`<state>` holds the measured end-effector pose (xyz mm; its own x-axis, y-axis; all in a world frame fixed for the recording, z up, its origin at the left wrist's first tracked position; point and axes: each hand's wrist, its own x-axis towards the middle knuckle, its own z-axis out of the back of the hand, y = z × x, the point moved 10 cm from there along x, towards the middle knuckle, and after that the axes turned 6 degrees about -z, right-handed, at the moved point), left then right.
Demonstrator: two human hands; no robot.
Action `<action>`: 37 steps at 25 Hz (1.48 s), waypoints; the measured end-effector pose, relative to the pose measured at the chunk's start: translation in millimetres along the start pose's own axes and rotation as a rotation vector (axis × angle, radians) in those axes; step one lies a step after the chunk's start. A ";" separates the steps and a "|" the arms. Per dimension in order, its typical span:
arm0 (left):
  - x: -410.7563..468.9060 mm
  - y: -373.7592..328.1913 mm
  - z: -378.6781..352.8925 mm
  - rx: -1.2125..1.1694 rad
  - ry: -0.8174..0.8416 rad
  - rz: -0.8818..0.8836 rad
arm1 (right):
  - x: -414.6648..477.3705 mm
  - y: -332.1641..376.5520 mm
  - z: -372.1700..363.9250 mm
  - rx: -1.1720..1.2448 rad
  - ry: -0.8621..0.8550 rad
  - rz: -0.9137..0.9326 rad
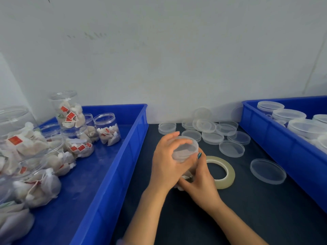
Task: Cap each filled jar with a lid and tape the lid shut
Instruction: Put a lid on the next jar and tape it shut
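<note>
Dark tabletop (177,218) carries two blue bins, one tape roll (228,174) and, by my count, about eleven loose lids (231,148). The left bin (109,174) holds at least eight open jars (107,128) of tea bags, and the right bin (283,156) at least five capped jars (288,115). Between the bins, just beside the tape, I see the left hand (166,165) curled round a lid (185,149) while the right hand (200,184) grips the jar (188,176) under it.

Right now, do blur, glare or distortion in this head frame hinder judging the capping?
Head view: wide-angle warp bends the left bin and right bin; light is soft, without hard shadows; filled jars at the left edge smear; the clear lid under the left hand and the jar in the grip of the right hand look faint; the tape roll reads clearly.
</note>
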<state>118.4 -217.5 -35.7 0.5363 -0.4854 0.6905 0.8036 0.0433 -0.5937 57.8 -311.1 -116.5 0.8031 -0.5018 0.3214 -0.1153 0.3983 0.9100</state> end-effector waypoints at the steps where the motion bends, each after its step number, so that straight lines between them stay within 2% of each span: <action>1: -1.6 -2.5 -1.4 0.039 -0.038 0.025 | 0.5 -0.2 1.1 0.003 -0.014 -0.005; 5: -2.0 1.3 -6.0 0.032 -0.017 0.083 | -1.2 2.8 4.6 0.022 -0.007 -0.028; 9: 2.1 23.1 -5.4 -0.349 0.158 0.238 | 0.0 13.1 5.1 0.178 0.089 -0.032; 13: -3.1 27.3 -7.5 -0.690 0.212 0.287 | -7.7 4.8 -14.9 0.550 0.339 -0.279; 16: -9.3 25.6 -15.4 -0.856 0.280 0.285 | -11.4 -1.0 -16.0 0.667 0.378 -0.423; 19: -8.5 38.5 -10.1 -0.799 0.220 0.338 | -2.9 3.6 1.0 0.363 0.214 -0.351; 22: -4.3 33.8 -7.1 -0.603 0.206 0.290 | -2.5 21.9 18.7 -0.050 -0.005 -0.158; 24: -2.7 27.7 -8.6 -0.504 0.200 0.275 | -5.7 32.7 24.1 -0.232 -0.075 -0.049; 26: -2.0 27.0 -7.1 -0.503 0.173 0.273 | -4.5 29.1 21.5 -0.061 0.010 -0.102; 29: -1.1 28.9 -2.2 -0.615 0.145 0.270 | -5.5 18.0 -0.3 0.351 0.287 -0.284; 33: -2.5 22.4 -5.4 -0.687 0.192 0.243 | -8.2 16.6 -13.1 0.472 0.464 -0.302; 37: -2.9 18.6 -9.3 -0.707 0.235 0.205 | -8.1 13.8 -7.2 0.448 0.456 -0.330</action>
<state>129.4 -223.5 -52.6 0.5238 -0.7040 0.4796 0.2958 -0.3777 -0.8774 53.8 -296.0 -108.5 0.9903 -0.1322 -0.0417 0.0255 -0.1218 0.9922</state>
